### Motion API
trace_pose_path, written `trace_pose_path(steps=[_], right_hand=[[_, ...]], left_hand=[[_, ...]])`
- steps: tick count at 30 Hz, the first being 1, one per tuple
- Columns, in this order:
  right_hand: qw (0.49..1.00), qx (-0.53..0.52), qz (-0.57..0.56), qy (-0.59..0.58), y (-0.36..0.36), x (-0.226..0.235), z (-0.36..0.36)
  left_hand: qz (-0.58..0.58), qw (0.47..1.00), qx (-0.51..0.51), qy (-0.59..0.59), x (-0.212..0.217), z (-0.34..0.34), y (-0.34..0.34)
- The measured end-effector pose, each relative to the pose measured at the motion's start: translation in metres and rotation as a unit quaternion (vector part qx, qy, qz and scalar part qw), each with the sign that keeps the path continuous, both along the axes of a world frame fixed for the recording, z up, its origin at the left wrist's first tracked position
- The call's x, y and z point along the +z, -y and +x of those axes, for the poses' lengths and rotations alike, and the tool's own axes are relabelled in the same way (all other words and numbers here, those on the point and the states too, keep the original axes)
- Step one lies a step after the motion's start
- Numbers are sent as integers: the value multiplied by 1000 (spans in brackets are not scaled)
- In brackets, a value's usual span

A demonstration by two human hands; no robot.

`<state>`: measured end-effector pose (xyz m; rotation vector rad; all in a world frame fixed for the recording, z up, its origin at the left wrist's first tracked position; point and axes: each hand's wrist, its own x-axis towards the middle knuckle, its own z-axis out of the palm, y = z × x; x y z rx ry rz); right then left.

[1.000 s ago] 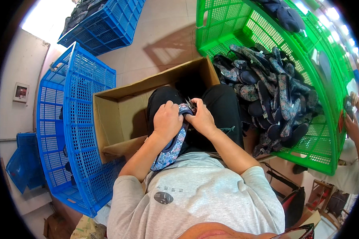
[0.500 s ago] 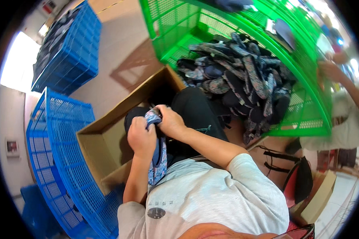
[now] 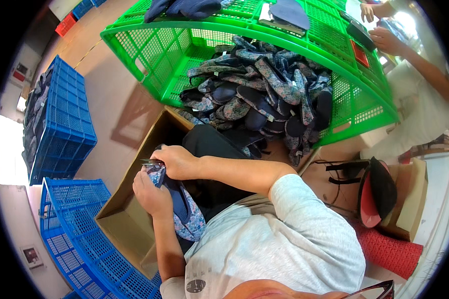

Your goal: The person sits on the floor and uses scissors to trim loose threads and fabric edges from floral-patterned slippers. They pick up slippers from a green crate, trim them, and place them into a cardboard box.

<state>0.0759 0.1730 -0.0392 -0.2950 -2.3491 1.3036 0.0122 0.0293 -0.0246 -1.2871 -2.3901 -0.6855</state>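
A floral-patterned slipper (image 3: 190, 222) with a navy lining lies across my lap, its toe end up between my hands. My left hand (image 3: 152, 194) is closed around that end. My right hand (image 3: 177, 162) is closed beside it, holding a small metal tool that looks like thread snips (image 3: 152, 162), with the tips at the slipper's edge. Its grip is mostly hidden in my fingers. Under my hands stands an open cardboard box (image 3: 127, 219). Just beyond my knees, a heap of similar slippers (image 3: 254, 94) fills a green crate.
The green crate (image 3: 159, 87) lies open toward me, with navy slippers (image 3: 194, 7) on top. Blue crates (image 3: 67, 119) stand at the left, another (image 3: 85, 209) beside the box. At the right are a co-worker's hands (image 3: 386, 40), a black and red seat (image 3: 376, 194) and a red woven roll (image 3: 391, 249).
The view has swung, so the crates sit differently in the picture. My hands have shifted around the slipper's end, and the metal tips now show above my left fingers.
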Motion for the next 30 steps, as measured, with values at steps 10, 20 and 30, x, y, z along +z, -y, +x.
trace_pose_path(steps=[10,20,30], right_hand=[[986,157,55,9,-13,8,21],[929,330,-164,33,-9,19,30],[865,341,-360,79,-1,9,40]], left_hand=[[-13,989,-135,53,12,-1,27],[26,851,-113,512,20,-4,70],[202,540,-95,812,21,7,71]])
